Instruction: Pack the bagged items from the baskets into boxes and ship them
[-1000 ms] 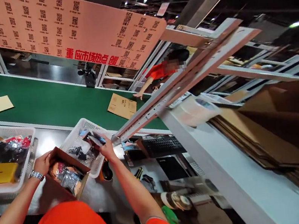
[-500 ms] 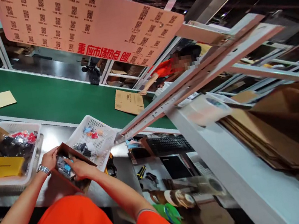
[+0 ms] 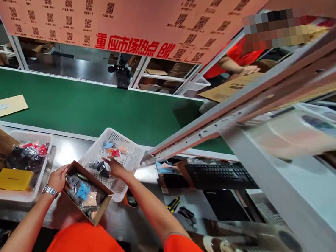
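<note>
My left hand point(image 3: 57, 180), with a metal watch at the wrist, grips the upper left edge of an open cardboard box point(image 3: 103, 214). Small items in clear plastic fill the box, among them a blue packet point(image 3: 83, 191) and a peach-coloured one. My right hand point(image 3: 115, 168) is over a white perforated basket point(image 3: 136, 150), beside some black packets point(image 3: 100, 168). Its fingers look spread, and nothing shows between them. Red point(image 3: 114, 152), blue and peach packets lie further back in that basket.
At the left, another white basket point(image 3: 21, 195) holds a yellow box point(image 3: 13, 179) and bagged items. Behind runs a green belt point(image 3: 65, 109) with a flat envelope point(image 3: 10, 105). A keyboard point(image 3: 219, 174) lies right, below a slanted metal post. Across the belt, a person handles flat cardboard point(image 3: 232, 87).
My right hand has moved out of the cardboard box to the basket on the right, uncovering the packets in the box. The person across has drawn the flat cardboard off the belt. The view has shifted.
</note>
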The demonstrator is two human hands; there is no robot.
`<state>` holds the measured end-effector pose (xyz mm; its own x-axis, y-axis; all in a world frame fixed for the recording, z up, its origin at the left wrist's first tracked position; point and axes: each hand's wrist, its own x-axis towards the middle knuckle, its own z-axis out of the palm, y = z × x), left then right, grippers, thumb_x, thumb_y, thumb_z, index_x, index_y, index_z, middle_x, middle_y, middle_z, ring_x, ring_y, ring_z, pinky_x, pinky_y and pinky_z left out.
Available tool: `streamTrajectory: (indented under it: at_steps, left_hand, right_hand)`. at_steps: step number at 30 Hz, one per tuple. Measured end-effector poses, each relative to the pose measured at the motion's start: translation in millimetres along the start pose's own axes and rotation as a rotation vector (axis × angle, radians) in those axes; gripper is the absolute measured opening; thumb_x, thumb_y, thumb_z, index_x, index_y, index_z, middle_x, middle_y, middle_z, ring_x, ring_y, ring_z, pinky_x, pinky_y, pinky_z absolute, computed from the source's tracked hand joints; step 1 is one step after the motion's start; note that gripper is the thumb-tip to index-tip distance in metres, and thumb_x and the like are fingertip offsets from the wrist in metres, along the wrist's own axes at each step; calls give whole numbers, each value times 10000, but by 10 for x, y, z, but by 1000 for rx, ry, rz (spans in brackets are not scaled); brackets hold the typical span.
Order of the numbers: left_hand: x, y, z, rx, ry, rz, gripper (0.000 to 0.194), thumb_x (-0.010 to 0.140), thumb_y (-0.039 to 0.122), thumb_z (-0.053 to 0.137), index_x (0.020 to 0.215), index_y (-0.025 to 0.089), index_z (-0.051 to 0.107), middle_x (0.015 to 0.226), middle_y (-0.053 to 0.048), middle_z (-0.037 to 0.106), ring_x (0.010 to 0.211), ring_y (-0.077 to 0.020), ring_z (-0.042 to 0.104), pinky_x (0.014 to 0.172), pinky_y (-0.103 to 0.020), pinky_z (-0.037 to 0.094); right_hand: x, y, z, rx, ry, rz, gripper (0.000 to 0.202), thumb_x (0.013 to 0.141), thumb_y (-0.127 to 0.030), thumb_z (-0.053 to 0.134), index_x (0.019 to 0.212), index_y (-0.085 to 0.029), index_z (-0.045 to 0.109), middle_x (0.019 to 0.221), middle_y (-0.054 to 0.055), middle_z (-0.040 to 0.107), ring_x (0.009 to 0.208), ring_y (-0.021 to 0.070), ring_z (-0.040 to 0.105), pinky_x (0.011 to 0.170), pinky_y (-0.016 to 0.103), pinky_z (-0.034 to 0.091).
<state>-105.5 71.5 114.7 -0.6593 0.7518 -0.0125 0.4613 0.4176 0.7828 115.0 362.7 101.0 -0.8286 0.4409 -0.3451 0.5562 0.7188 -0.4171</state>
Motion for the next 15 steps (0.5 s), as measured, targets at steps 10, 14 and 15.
streamTrajectory:
  at_steps: [10,14,15]
  left_hand:
    - [-66,15,-33,13,21,-20,591,1020,551,445,1306,196,821,1291,-90,822,1192,-290,791,1084,-425,627]
    - [-57,19,-36,32,35,-39,574,1010,541,453,1291,210,829,1263,-85,833,1162,-292,798,1057,-427,637]
    - [-53,21,-36,36,35,-43,569,1011,538,455,1288,212,831,1248,-87,837,1150,-294,801,1049,-430,640]
  right_hand:
    - [613,110,547,-30,-34,-152,519,698,-5,790,1172,-213,830,1331,124,723,1180,284,652,997,328,540]
    - [525,147,444,82,100,-104,316,786,7,663,974,-176,839,1027,92,783,962,222,692,924,310,546]
    - [477,153,382,113,151,-83,296,801,-8,655,974,-169,834,1016,98,785,953,228,697,919,322,551]
